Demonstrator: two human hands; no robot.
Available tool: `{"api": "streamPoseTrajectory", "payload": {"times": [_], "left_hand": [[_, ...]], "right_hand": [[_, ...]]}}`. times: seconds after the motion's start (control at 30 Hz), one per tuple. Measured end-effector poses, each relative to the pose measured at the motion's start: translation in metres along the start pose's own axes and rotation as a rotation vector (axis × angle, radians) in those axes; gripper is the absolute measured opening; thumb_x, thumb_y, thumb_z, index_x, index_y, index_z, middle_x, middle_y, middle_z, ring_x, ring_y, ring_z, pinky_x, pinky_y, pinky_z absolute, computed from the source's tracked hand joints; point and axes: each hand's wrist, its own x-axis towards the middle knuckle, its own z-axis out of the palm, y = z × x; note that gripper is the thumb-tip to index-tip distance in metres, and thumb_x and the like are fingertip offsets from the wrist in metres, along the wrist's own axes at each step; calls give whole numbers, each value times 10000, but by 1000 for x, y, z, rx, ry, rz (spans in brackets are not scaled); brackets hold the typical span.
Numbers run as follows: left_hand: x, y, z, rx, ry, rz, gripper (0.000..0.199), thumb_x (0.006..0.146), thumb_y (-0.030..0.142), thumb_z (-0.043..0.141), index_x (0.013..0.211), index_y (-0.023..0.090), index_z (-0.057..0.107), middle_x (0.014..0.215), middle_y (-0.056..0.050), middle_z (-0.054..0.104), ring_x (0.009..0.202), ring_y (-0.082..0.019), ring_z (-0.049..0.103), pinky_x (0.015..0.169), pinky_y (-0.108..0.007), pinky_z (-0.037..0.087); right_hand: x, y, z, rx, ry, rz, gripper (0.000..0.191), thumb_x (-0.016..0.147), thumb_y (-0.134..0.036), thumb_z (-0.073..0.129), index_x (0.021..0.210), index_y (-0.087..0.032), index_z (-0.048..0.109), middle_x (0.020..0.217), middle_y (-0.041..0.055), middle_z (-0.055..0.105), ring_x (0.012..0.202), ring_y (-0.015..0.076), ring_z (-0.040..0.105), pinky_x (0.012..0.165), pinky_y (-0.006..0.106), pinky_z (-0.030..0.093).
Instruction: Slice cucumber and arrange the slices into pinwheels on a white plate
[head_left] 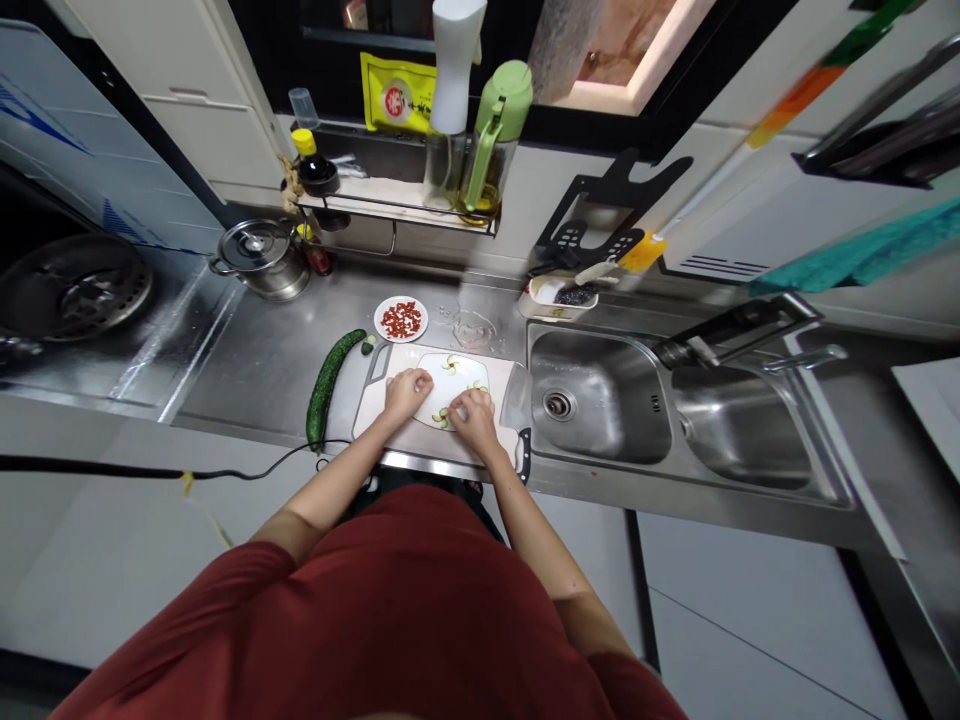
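Note:
A white plate (439,392) lies on a pale cutting board (375,405), with small fans of green-edged cucumber slices (450,364) near its rim, each with a reddish bit at it. My left hand (407,393) is over the plate's left edge, fingertips pinched together; whatever is between them is too small to see. At the plate's lower right, my right hand (474,417) has its fingers curled close beside a cucumber fan, and its grip is hidden. A knife with a black handle (524,455) and broad blade (516,400) lies at the board's right end.
Left of the board lie a long cucumber (328,385) and cut cucumber ends (367,346). Behind stands a small plate of red pieces (401,319). A lidded pot (262,262) is back left, a double sink (600,400) right. A cable (225,474) hangs at left.

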Motion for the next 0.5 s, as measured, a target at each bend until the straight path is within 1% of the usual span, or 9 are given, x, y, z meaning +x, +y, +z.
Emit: {"api": "streamPoseTrajectory", "payload": {"times": [0.17,0.27,0.4,0.5], "left_hand": [[41,-27,-26,5,198,-150,193,812,314,527,949,248,645,868,-12,669,863,-180,594,766,-282,397],[64,-41,-42,47,273,-245,203,827,329,507,969,264,638,902,-15,670,899,-186,592,785,-289,390],[89,-51,-56,141,284,-314,226,836,306,483,995,277,641,988,-41,661,968,-217,575,836,-330,379],[105,-56,-61,219,233,-322,237,829,294,488,990,276,661,1042,-72,644,1009,-243,548,863,-359,371]], "right_hand": [[-1,-1,-6,39,32,7,76,810,-275,552,803,-224,608,965,44,564,1028,246,415,899,365,319],[-3,-1,-8,50,40,18,81,811,-272,545,800,-226,610,964,45,567,1029,248,419,901,370,318],[-6,-1,-9,70,53,35,77,809,-265,545,801,-226,611,971,44,569,1035,245,419,907,369,316],[-9,-1,-11,76,62,45,78,806,-270,548,795,-225,611,966,44,570,1031,241,422,904,363,318]]}}
